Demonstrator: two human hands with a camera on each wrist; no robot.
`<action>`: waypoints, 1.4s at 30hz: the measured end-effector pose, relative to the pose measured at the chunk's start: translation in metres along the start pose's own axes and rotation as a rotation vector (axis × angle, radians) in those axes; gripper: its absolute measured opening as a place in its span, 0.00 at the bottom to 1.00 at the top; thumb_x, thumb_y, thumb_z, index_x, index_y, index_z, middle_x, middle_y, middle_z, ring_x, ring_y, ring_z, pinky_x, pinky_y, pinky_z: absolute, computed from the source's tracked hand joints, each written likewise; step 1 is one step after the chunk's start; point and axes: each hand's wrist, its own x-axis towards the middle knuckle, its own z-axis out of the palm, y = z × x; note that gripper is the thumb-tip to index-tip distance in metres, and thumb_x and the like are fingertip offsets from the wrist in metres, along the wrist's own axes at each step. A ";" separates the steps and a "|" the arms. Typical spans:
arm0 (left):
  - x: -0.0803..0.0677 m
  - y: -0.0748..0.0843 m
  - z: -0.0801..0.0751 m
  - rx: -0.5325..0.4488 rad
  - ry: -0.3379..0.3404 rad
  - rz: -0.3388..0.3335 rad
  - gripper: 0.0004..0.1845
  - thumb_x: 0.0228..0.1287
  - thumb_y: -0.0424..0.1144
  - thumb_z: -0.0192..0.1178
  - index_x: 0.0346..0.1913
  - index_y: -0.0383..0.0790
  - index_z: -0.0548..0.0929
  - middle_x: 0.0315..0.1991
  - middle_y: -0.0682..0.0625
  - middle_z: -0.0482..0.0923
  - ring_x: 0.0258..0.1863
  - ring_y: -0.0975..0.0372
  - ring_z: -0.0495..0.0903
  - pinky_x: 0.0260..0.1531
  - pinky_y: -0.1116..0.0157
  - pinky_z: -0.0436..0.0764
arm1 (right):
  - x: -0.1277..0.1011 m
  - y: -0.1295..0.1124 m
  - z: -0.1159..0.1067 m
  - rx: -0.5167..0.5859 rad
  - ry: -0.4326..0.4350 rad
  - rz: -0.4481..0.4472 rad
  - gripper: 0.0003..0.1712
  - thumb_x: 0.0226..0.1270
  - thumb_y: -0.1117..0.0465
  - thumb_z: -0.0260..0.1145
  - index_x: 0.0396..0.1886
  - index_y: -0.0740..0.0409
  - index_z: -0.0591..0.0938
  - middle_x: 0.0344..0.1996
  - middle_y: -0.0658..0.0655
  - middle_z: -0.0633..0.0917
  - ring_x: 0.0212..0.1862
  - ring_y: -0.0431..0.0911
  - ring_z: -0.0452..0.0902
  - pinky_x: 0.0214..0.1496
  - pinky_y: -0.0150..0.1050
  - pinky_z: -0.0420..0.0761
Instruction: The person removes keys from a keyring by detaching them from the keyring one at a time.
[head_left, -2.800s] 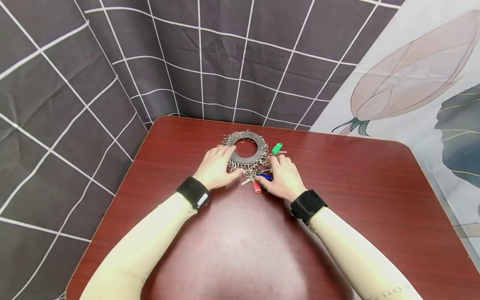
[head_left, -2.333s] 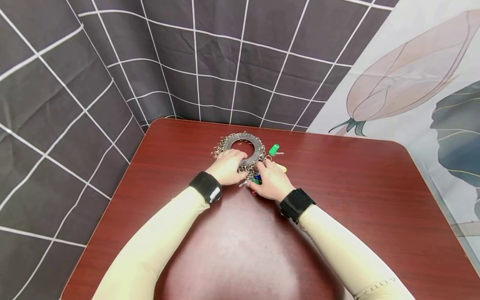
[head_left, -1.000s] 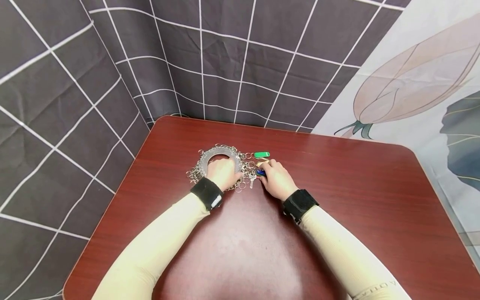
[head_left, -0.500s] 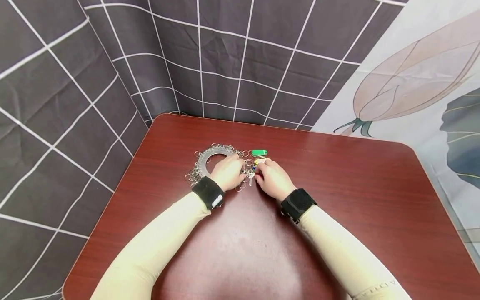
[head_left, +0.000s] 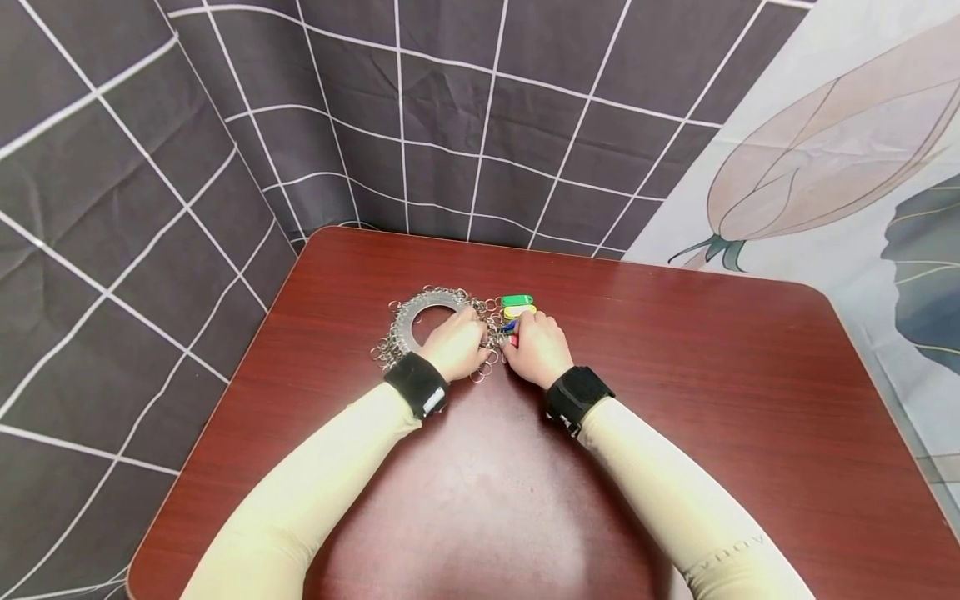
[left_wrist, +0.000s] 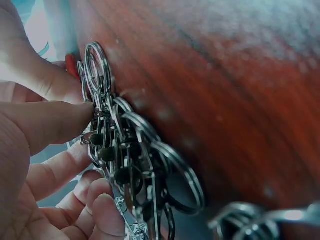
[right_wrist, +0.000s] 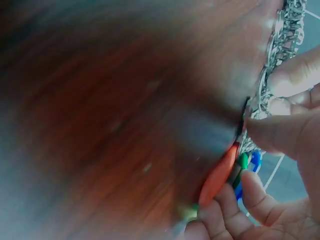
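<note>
A flat grey metal ring [head_left: 407, 323] lies on the table, its edge hung with several split rings [head_left: 384, 352]. My left hand [head_left: 453, 346] grips its right side; up close, the left thumb [left_wrist: 55, 125] presses on the clustered clips and split rings [left_wrist: 135, 150]. Just right of it, my right hand [head_left: 540, 350] pinches a small key [right_wrist: 243, 117] under the thumb, mostly covered. The right fingers curl by a red key tag [right_wrist: 220, 172]. Green [head_left: 517, 300], yellow [head_left: 520, 312] and blue [head_left: 508, 326] key tags fan out above the right hand.
A reddish-brown wooden table [head_left: 712, 400] with rounded corners bears everything. Dark cloth [head_left: 450, 125] with a white grid hangs behind and to the left. A pale flower-print cloth [head_left: 810, 183] hangs on the right.
The metal ring has moved left and nearer, with the left hand shifting onto its right side. Green and yellow tags now lie side by side. The right hand has shifted left onto the key.
</note>
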 end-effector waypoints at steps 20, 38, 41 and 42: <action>-0.004 -0.013 0.012 -0.086 0.013 0.045 0.07 0.50 0.40 0.60 0.21 0.48 0.72 0.31 0.51 0.65 0.33 0.60 0.68 0.30 0.64 0.72 | -0.012 0.016 -0.021 0.055 -0.314 -0.179 0.03 0.61 0.69 0.63 0.30 0.59 0.78 0.21 0.50 0.75 0.27 0.44 0.69 0.33 0.39 0.71; 0.001 -0.002 0.009 -0.122 -0.021 0.087 0.06 0.48 0.39 0.64 0.22 0.47 0.76 0.29 0.53 0.68 0.32 0.62 0.70 0.31 0.67 0.73 | -0.008 0.016 -0.018 0.066 -0.134 -0.212 0.14 0.57 0.65 0.68 0.43 0.63 0.79 0.35 0.59 0.76 0.39 0.53 0.71 0.45 0.46 0.73; 0.004 -0.001 0.006 -0.202 -0.011 0.088 0.05 0.53 0.38 0.62 0.25 0.47 0.76 0.29 0.53 0.70 0.31 0.63 0.71 0.32 0.67 0.72 | -0.008 0.016 -0.013 0.041 -0.123 -0.245 0.16 0.56 0.63 0.69 0.44 0.62 0.80 0.36 0.59 0.75 0.39 0.54 0.70 0.44 0.46 0.71; 0.004 -0.001 0.004 -0.236 -0.003 0.083 0.04 0.55 0.38 0.61 0.27 0.46 0.76 0.29 0.53 0.71 0.31 0.63 0.71 0.32 0.67 0.72 | -0.007 0.016 -0.011 0.037 -0.117 -0.249 0.16 0.56 0.63 0.70 0.45 0.61 0.80 0.36 0.59 0.75 0.39 0.55 0.70 0.44 0.46 0.70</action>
